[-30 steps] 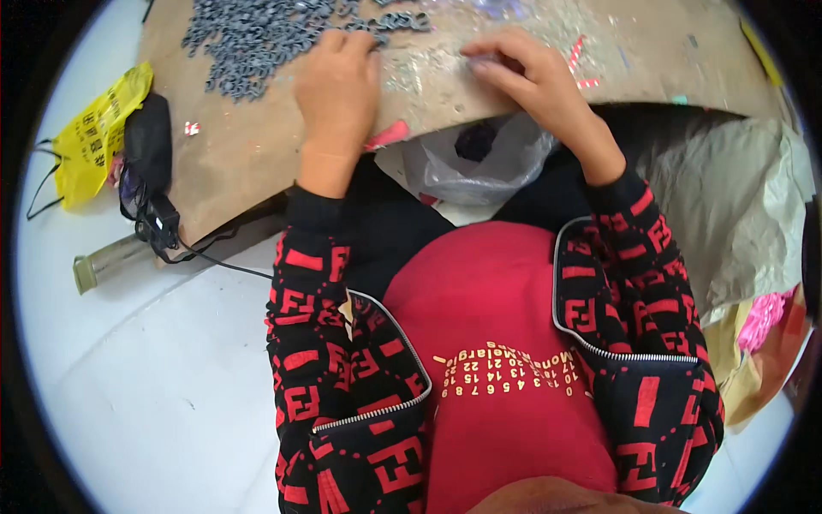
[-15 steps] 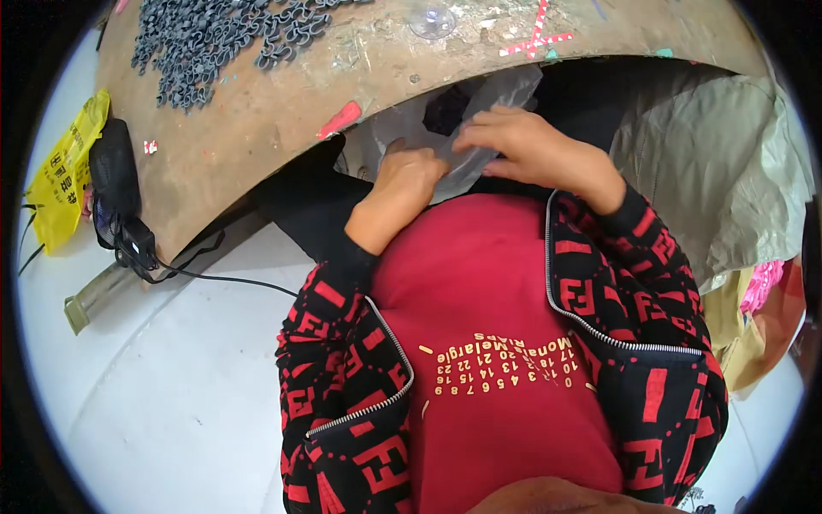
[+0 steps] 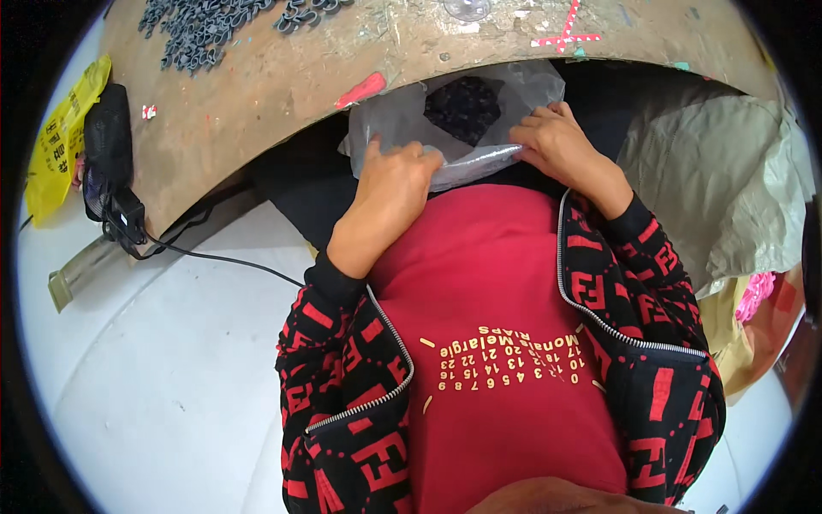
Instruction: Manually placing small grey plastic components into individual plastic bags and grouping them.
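- Plastic bag point(image 3: 467, 165), translucent, sat mouth-up at the lap, just below the table's near edge; a dark clump point(image 3: 463, 110) lay inside it.
- Left hand point(image 3: 392, 184): back up, wrist bent a little inward, fingers curled over the bag's near-left rim, one finger sticking up at the outer side. Grip was narrow, on film; fingertips partly hidden.
- Right hand point(image 3: 558, 144): back up, knuckles bent, thumb low, fingers closed on the bag's right rim. Narrow hold too.
- Hands were well apart, near rim spanning between them; right sat higher in view than left.
- Both forearms angled inward from the sides, elbows bent and out, in black-and-red patterned sleeves point(image 3: 324, 343), cuffs at the wrists, in front of the red shirt point(image 3: 505, 257).
- Wooden table point(image 3: 248, 111), brown, worn, held grey curved pieces point(image 3: 201, 36) in a pile at far left, a red strip point(image 3: 361, 88) near the edge, and crossed red-and-white tape point(image 3: 567, 39).
- Left of the table: black pouch point(image 3: 108, 133) beside a yellow bag point(image 3: 64, 146), black cable point(image 3: 227, 262) trailing toward the person.
- Right side: greyish sack point(image 3: 719, 184), pink bundle point(image 3: 755, 296) just below.
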The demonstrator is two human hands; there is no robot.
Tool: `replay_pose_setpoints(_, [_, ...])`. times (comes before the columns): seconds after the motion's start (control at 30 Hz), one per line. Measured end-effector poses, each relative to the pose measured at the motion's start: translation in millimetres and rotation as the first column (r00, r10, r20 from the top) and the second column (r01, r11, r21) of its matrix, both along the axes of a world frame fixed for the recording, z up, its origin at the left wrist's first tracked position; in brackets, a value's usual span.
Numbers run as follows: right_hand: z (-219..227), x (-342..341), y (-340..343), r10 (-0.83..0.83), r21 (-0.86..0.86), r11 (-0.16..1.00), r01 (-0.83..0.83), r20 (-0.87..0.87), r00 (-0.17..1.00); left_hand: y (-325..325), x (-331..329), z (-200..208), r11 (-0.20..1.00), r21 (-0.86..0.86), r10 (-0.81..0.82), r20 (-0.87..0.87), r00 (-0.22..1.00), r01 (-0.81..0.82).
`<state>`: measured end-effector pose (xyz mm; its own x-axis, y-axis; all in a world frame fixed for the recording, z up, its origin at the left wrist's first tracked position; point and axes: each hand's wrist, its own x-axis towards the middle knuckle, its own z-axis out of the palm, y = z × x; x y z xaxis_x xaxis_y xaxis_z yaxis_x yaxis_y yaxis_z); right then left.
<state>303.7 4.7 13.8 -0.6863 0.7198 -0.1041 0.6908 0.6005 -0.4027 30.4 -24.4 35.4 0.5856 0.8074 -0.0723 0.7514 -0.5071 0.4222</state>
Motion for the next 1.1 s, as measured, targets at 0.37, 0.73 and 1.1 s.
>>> replay_pose_setpoints(0.37, [106.7,-35.8,45.1,-0.024,-0.091,0.995,-0.028,-0.523,0.852,18.2,-3.2,40.1,0.990,-0.135,0.008,0.279,0.960,0.031])
replay_pose_setpoints(0.73, [72.6,-44.2,106.6,-0.188,0.110,0.956,0.273,-0.487,0.853,78.4,-22.7,73.3,0.885,0.032,0.388,0.499,0.775,-0.464])
replay_pose_setpoints(1.1, [59.7,-42.0,103.7,-0.297,-0.036,0.925,0.379,-0.692,0.658,135.4,-19.8,51.9,0.762,0.474,0.324,0.313,0.893,-0.442])
